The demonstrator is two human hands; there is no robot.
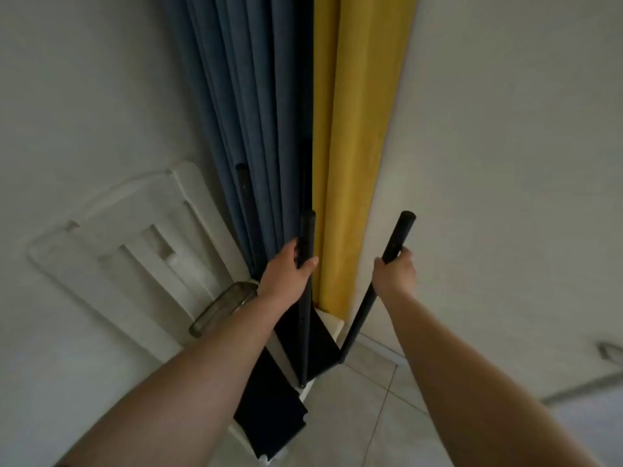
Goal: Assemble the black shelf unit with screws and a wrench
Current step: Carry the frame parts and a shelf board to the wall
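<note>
Both hands gripping the shelf unit's posts: left hand [286,274] wrapping the left post [306,298], right hand [396,269] holding the right post [377,288]. Frame standing in the corner by the curtains [256,129], bottom shelf [313,342] fitted. Looks like positioning; next needs another shelf [269,399] screwed in.

Dim, soft, even light; slight overall blur; wide-angle bending toward edges.

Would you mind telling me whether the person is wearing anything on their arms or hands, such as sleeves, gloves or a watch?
Nothing is worn that shows: the left hand and right hand are bare, without gloves or rings that I can make out, and both forearms are uncovered up to the frame edge, with no sleeve, watch or bracelet in view.
</note>
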